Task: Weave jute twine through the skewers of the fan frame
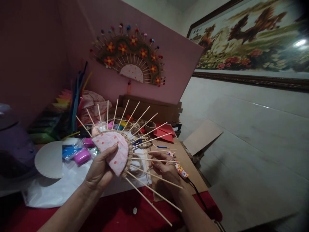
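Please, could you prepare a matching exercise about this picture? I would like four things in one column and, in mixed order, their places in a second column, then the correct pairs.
Things:
1. Flower-decorated fan
2. Spotted fabric half-disc
3. Framed horse painting
4. Plain white half-disc

Places:
A. On the white wall
B. Beside the magenta packet
C. Against the pink panel
D. In the left hand

Pairs: 1-C, 2-D, 3-A, 4-B
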`<state>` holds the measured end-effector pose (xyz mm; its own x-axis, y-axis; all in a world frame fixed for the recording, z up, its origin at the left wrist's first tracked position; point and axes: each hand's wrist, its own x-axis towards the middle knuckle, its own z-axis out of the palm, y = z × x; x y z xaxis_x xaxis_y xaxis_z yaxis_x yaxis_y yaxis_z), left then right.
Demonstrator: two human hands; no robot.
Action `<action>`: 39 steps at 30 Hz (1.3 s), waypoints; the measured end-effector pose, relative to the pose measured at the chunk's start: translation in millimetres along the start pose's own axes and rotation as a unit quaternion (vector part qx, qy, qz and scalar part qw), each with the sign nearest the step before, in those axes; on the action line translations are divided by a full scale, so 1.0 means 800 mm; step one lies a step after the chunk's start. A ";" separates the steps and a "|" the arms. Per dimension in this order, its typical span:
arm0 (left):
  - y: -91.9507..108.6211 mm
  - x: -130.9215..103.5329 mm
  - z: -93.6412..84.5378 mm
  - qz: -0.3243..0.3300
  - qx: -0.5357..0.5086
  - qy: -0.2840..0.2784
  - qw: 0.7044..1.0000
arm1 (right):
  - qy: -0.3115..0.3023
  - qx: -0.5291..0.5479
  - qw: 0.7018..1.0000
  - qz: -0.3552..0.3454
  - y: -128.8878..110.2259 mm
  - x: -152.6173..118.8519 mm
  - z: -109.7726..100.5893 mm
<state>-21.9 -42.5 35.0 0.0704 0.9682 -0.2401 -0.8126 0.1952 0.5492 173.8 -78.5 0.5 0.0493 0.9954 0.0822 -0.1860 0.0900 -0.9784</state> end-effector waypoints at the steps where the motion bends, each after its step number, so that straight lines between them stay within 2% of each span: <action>1: 0.000 0.001 -0.001 0.001 -0.002 0.001 1.000 | 0.003 -0.020 1.000 -0.006 -0.001 -0.002 -0.002; 5: 0.001 0.002 -0.001 0.007 -0.003 0.000 1.000 | -0.014 -0.024 1.000 0.002 -0.001 -0.011 -0.013; 8: 0.003 0.002 0.000 0.018 -0.005 0.003 1.000 | -0.011 -0.037 0.999 -0.018 0.001 -0.017 -0.021; 13: 0.009 0.003 0.000 0.045 -0.004 -0.001 0.999 | 0.047 -0.048 0.997 -0.049 0.004 -0.016 -0.030; 16: 0.012 0.007 0.000 0.058 -0.001 -0.002 0.998 | 0.076 0.009 0.995 -0.067 0.002 -0.013 -0.030; 19: 0.012 0.009 -0.001 0.065 -0.002 0.000 0.998 | 0.075 0.095 0.992 -0.021 -0.002 -0.011 -0.030; 21: 0.011 0.009 -0.001 0.066 -0.003 -0.004 0.998 | 0.075 0.112 0.991 0.019 -0.003 -0.009 -0.031; 25: 0.010 0.007 -0.001 0.057 -0.006 -0.010 0.998 | 0.065 0.096 0.992 0.055 0.004 -0.006 -0.034; 32: 0.009 0.007 0.000 0.036 -0.012 0.019 0.999 | 0.055 0.025 0.997 0.057 0.018 0.005 -0.032; 34: 0.009 0.007 0.000 0.033 -0.007 0.017 0.999 | 0.062 -0.008 0.998 0.030 0.017 0.007 -0.028; 37: 0.008 0.005 0.001 0.032 -0.003 0.008 0.999 | 0.068 -0.063 0.994 -0.055 0.012 0.004 -0.016; 39: 0.009 0.004 0.001 0.030 -0.006 0.008 0.999 | 0.031 -0.076 0.995 -0.056 0.009 -0.002 -0.007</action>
<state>-26.9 -37.8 38.3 0.0109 0.9754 -0.2201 -0.8223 0.1340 0.5530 177.9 -79.3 -7.9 0.1233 0.9751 0.1844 -0.0262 0.1889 -0.9816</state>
